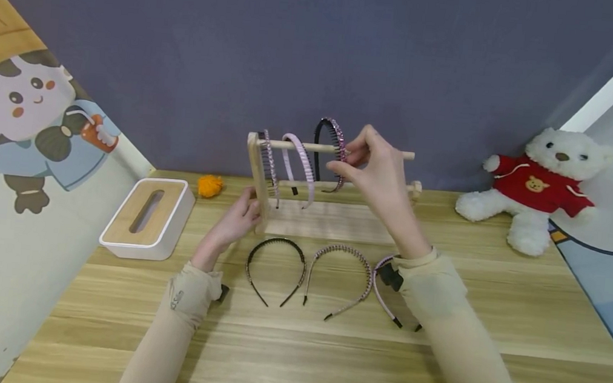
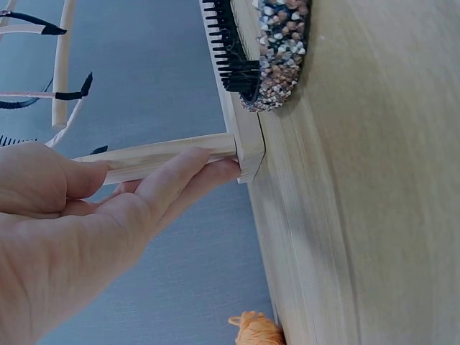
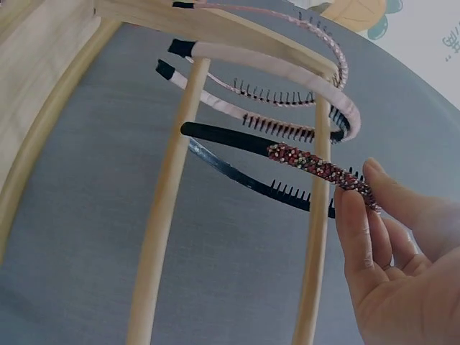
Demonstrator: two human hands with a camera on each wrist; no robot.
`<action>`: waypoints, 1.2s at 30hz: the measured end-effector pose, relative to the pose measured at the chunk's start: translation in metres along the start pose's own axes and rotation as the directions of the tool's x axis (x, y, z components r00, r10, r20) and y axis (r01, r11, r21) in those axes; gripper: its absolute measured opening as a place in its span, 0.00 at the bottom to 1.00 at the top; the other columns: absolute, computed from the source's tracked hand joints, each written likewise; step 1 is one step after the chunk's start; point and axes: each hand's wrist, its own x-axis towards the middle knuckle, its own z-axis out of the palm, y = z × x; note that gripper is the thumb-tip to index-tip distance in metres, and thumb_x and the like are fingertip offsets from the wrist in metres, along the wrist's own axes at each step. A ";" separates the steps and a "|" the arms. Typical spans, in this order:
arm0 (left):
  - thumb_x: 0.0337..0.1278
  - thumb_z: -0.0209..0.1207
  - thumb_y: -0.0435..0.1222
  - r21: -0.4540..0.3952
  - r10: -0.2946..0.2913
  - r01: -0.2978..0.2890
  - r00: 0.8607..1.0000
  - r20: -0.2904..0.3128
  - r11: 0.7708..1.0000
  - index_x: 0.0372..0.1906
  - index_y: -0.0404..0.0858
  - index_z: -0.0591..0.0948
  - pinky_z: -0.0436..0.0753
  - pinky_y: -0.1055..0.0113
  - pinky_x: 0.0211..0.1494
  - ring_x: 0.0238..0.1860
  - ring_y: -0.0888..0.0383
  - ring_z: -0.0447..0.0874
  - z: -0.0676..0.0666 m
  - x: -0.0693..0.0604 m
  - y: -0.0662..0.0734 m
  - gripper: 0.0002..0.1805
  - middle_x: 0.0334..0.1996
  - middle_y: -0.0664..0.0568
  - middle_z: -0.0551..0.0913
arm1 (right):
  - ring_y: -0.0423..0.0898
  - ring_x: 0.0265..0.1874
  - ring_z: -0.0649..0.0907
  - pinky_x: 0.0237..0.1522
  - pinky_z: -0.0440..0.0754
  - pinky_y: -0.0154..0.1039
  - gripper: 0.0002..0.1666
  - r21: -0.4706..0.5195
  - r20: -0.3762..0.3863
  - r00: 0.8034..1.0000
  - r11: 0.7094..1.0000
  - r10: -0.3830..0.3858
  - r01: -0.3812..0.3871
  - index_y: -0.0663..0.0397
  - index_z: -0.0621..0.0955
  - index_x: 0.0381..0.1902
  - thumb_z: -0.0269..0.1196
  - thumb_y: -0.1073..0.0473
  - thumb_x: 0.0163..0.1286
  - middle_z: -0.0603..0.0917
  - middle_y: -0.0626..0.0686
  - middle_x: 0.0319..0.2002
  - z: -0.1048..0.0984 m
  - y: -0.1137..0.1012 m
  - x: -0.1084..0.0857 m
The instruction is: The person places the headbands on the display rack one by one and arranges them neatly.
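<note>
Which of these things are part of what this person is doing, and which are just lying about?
Part of the job, it seems:
right hand, pinching a dark jewelled headband
left hand, holding the wooden rack
two more headbands, hanging on the rack
three headbands on the table, probably

Apparently just lying about:
slotted box
orange fluffy bundle
white teddy bear

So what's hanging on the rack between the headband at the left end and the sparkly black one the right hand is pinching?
Just the pale pink headband. You can see it in the head view and right wrist view.
</note>
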 end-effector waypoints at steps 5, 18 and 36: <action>0.88 0.37 0.29 0.018 0.003 -0.003 1.000 -0.004 1.000 0.82 0.25 0.50 0.70 0.44 0.79 0.76 0.29 0.64 0.000 0.000 0.000 0.27 0.75 0.22 0.61 | 0.49 0.35 0.87 0.33 0.83 0.33 0.23 0.027 0.018 1.000 1.000 -0.009 0.008 0.63 0.80 0.43 0.82 0.63 0.60 0.87 0.56 0.36 0.007 0.002 -0.001; 0.88 0.37 0.28 0.009 0.010 -0.010 1.000 -0.003 1.000 0.81 0.24 0.51 0.68 0.44 0.80 0.77 0.29 0.63 0.000 0.000 0.000 0.27 0.75 0.23 0.60 | 0.52 0.37 0.87 0.38 0.90 0.41 0.23 0.033 0.043 0.998 0.999 0.040 -0.041 0.64 0.79 0.45 0.82 0.65 0.60 0.87 0.59 0.39 0.019 0.007 -0.004; 0.89 0.36 0.29 0.001 0.011 -0.011 1.000 0.010 1.000 0.80 0.23 0.51 0.67 0.44 0.80 0.77 0.29 0.61 -0.001 -0.001 0.001 0.26 0.75 0.22 0.60 | 0.53 0.37 0.87 0.43 0.91 0.42 0.28 0.065 0.051 0.999 0.998 0.014 -0.017 0.64 0.77 0.52 0.81 0.66 0.60 0.85 0.58 0.38 0.023 0.007 -0.008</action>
